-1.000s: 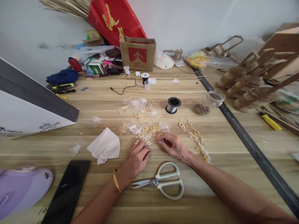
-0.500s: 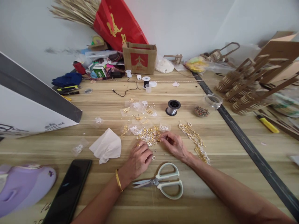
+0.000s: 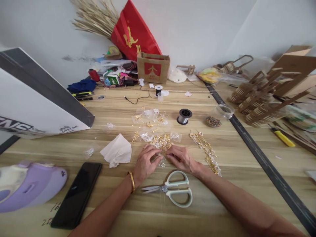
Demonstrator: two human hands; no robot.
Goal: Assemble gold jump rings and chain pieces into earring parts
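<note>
My left hand (image 3: 147, 162), with a gold bangle (image 3: 132, 182) at its wrist, reaches to the near edge of a pile of gold and silver beads (image 3: 161, 141). Its fingers are curled in towards the thumb. Facing it, my right hand (image 3: 181, 158) has its fingertips pinched together, a small gap from the left ones. Anything between the fingertips of either hand is too small to name. Just below lies a small silver ring (image 3: 163, 165). Scissors (image 3: 170, 189) with pale handles lie nearer me, blades pointing left. Gold and silver chains (image 3: 206, 148) lie right of my right hand.
A white tissue (image 3: 117, 151), a black phone (image 3: 77, 196) and a large white box (image 3: 44, 105) are on the left. Beyond the beads stand a wire spool (image 3: 184, 116) and a clear jar (image 3: 224, 111). Small woven baskets (image 3: 256, 102) and a yellow cutter (image 3: 283, 137) are at right.
My right hand has come down from the bead pile's right edge towards my left hand. My left fingers have shifted towards it, and the fingertips now nearly meet. The view has moved slightly.
</note>
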